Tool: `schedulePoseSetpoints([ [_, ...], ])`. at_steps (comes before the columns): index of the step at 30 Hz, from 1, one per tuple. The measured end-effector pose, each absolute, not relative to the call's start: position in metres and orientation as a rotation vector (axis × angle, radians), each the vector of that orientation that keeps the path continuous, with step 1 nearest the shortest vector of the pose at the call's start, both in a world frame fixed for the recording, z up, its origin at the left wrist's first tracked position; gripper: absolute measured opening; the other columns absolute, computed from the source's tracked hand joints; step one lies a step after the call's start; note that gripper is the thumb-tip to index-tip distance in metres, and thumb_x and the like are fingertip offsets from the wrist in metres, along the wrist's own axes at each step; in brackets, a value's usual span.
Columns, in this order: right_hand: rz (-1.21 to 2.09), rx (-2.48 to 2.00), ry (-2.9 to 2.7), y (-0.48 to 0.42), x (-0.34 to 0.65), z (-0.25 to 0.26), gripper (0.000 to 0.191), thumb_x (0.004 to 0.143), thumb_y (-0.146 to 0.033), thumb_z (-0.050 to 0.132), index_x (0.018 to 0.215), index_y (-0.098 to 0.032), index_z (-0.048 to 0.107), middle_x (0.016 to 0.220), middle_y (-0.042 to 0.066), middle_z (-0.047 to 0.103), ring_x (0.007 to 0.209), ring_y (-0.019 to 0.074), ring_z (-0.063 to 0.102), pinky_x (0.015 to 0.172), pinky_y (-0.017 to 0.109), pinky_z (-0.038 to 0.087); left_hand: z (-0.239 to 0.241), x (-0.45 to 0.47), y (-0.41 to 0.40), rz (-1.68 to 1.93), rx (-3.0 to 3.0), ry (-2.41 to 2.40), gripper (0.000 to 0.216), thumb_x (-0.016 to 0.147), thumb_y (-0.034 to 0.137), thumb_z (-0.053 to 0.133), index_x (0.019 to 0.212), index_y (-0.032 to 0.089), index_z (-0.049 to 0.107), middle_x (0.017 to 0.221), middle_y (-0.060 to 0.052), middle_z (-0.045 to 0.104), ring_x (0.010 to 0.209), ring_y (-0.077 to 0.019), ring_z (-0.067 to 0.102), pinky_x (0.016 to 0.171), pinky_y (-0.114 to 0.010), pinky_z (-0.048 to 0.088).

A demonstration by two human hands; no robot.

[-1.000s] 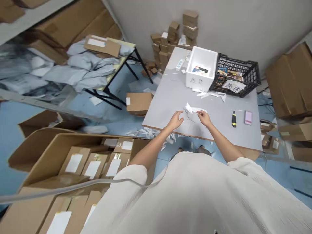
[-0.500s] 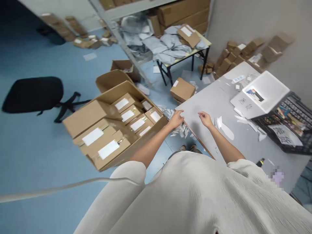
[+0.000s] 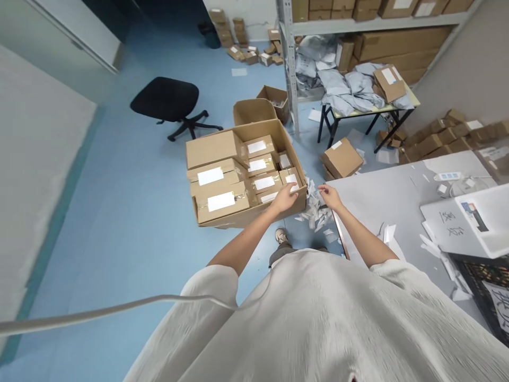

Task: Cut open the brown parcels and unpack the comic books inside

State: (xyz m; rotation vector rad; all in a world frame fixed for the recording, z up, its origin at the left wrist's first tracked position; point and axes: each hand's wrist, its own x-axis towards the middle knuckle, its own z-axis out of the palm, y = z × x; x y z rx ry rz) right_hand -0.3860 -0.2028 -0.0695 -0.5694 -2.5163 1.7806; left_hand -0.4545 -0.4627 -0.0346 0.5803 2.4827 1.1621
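My left hand hangs in view over the near right corner of a large open carton, with fingers slightly curled and thumb apart, holding nothing. I cannot tell whether it touches the carton. Inside the carton lie several brown boxes with white labels, among them a labelled box at the front left. Close to the corner of the grey table, my right hand is loosely bent, fingers apart and with nothing visible in it. Paper scraps litter the floor between the two.
A black swivel chair stands behind the carton. Grey mailing bags cover a small table by the metal shelf. A closed box sits on the floor. On the table are a power strip and a black crate.
My view has turned left, so the carton, chair and table appear farther right. My left hand now appears over the carton's corner; my right hand appears at the table's edge. Both remain without anything held.
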Motion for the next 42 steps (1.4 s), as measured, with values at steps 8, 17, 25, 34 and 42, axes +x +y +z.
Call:
schedulePoseSetpoints([
  [8, 1.733, -0.42, -2.582, -0.264, -0.455, -0.059, 0.027, 0.086, -0.038, 0.069, 0.102, -0.022, 0.083, 0.113, 0.01, 0.088, 0.108, 0.0293, 0.08, 0.112, 0.048, 0.061, -0.048, -0.5, -0.541, 1.309, 0.468, 2.506, 0.058, 0.092, 0.022, 0.065, 0.15, 0.023, 0.069, 0.156, -0.014, 0.07, 0.15, -0.033, 0.064, 0.134, -0.053, 0.049],
  [17, 1.848, -0.211, -2.75, -0.394, -0.534, -0.082, 0.024, 0.086, -0.039, 0.076, 0.101, -0.023, 0.082, 0.116, 0.011, 0.087, 0.106, 0.028, 0.079, 0.107, 0.048, 0.064, -0.068, -0.527, -0.667, 1.373, 0.231, 2.56, 0.056, 0.096, 0.026, 0.064, 0.151, 0.022, 0.069, 0.156, -0.014, 0.07, 0.15, -0.0329, 0.064, 0.134, -0.052, 0.049],
  [25, 1.816, -0.134, -2.946, -0.478, -0.569, -0.122, 0.021, 0.084, -0.033, 0.075, 0.102, -0.023, 0.08, 0.124, 0.011, 0.085, 0.109, 0.0275, 0.079, 0.114, 0.051, 0.062, -0.093, -0.505, -0.751, 1.334, -0.136, 2.614, 0.053, 0.096, 0.023, 0.064, 0.149, 0.019, 0.069, 0.16, -0.016, 0.068, 0.156, -0.0344, 0.061, 0.139, -0.054, 0.044],
  [34, 1.595, -0.302, -3.111, -0.493, -0.578, -0.134, 0.037, 0.08, -0.03, 0.073, 0.115, -0.021, 0.081, 0.131, 0.013, 0.082, 0.115, 0.0306, 0.078, 0.117, 0.053, 0.061, -0.11, -0.495, -0.779, 1.235, -0.562, 2.601, 0.052, 0.088, 0.017, 0.07, 0.141, 0.018, 0.069, 0.168, -0.019, 0.058, 0.17, -0.0386, 0.042, 0.143, -0.053, 0.035],
  [42, 1.488, -0.358, -3.214, -0.497, -0.568, -0.12, 0.033, 0.083, -0.033, 0.067, 0.113, -0.025, 0.078, 0.121, 0.007, 0.084, 0.117, 0.0295, 0.076, 0.116, 0.049, 0.058, -0.108, -0.496, -0.772, 1.112, -0.604, 2.497, 0.034, 0.086, 0.022, 0.072, 0.12, 0.024, 0.073, 0.152, -0.015, 0.062, 0.147, -0.0368, 0.062, 0.129, -0.048, 0.048],
])
